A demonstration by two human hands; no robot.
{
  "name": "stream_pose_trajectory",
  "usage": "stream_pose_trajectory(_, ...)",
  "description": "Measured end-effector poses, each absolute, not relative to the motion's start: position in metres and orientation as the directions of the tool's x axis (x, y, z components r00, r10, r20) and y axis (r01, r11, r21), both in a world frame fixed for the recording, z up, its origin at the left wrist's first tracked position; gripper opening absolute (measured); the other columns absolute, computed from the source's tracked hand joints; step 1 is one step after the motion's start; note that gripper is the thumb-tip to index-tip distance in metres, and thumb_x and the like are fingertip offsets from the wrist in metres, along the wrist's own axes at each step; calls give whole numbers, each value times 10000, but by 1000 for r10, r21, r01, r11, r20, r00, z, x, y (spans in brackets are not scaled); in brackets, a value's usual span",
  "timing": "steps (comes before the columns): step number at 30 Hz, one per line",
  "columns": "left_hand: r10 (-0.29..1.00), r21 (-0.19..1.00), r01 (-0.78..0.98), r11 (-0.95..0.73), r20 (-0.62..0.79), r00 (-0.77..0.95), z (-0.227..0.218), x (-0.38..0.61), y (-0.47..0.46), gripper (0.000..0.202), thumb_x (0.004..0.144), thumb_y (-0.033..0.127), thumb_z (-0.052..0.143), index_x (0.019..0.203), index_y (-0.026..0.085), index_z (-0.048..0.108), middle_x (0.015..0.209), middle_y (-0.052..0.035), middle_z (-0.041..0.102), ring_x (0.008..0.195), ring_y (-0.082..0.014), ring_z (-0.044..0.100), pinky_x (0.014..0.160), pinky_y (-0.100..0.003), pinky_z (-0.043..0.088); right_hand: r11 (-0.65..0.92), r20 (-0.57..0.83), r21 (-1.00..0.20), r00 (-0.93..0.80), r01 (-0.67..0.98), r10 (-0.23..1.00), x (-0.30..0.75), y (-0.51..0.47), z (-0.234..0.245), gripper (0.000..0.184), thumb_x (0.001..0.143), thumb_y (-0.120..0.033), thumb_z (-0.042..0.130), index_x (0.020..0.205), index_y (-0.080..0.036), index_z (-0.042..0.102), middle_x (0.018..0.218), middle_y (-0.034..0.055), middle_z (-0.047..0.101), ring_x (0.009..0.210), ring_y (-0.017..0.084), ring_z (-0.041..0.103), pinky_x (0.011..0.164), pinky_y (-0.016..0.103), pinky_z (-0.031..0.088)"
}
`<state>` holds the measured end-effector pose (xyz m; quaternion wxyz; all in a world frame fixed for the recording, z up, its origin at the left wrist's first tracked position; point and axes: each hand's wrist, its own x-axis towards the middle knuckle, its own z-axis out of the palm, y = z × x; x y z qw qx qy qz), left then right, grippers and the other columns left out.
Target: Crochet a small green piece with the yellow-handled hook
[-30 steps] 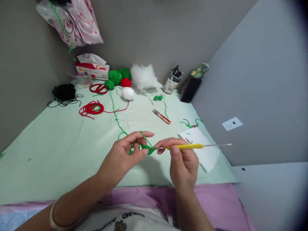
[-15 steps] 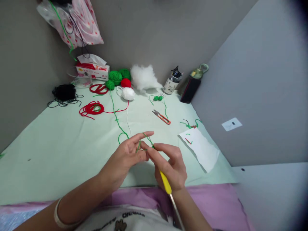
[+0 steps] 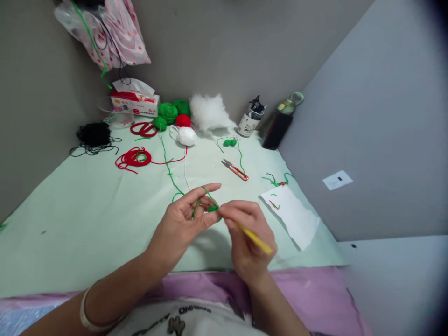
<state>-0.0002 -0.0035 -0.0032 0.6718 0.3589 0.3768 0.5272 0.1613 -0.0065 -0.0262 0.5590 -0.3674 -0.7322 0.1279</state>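
My left hand (image 3: 184,219) pinches a small green crochet piece (image 3: 213,208) between thumb and fingers. Green yarn (image 3: 209,193) loops over its raised forefinger and trails back across the table to a small green ball (image 3: 160,123). In my right hand (image 3: 250,233) is a crochet hook with a yellow handle (image 3: 257,240), slightly blurred. The hook's tip meets the green piece, and fingers cover part of it. Both hands nearly touch above the front of the table.
Orange thread snips (image 3: 234,170) lie beyond my hands, near two small green crocheted pieces (image 3: 230,143). Red yarn (image 3: 135,158), black yarn (image 3: 94,135), red-handled scissors (image 3: 143,129), white stuffing (image 3: 211,113) and a tissue box (image 3: 135,102) sit farther back. White paper (image 3: 294,219) lies right.
My right hand has turned, so the yellow handle now points more to the right. My left hand has shifted slightly up and left, and the green piece shows more clearly.
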Motion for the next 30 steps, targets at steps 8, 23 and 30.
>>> stream_pose_trajectory(8, 890, 671, -593, 446, -261, 374, -5, -7, 4, 281, 859, 275, 858, 1136, 230, 854, 718, 86, 511, 515, -41, 193, 839, -257, 507, 680, 703, -702, 51, 210, 710, 165, -3, -22, 280, 1033, -133, 602, 1148, -303, 793, 938, 30, 772, 788, 170, 699, 672, 324, 593)
stream_pose_trajectory(23, 969, 943, -283, 176, -115, 218, -10, -10, -4, 279, 910, 327, 802, 1187, 347, 820, 954, -3, 642, 915, -177, 555, 835, -295, 435, 332, 342, -899, 15, -285, 939, 165, 5, -20, 221, 1057, -337, 636, 943, -246, 801, 882, 11, 780, 699, 110, 673, 665, 246, 564)
stream_pose_trajectory(30, 988, 965, -238, 113, -83, 134, -10, -7, -6, 276, 898, 260, 805, 1167, 320, 815, 911, 9, 601, 835, -153, 514, 791, -283, 426, 615, 617, -765, -58, 191, 785, 167, -9, -18, 252, 1078, -156, 510, 1142, -256, 732, 994, 39, 790, 831, 161, 731, 742, 312, 605)
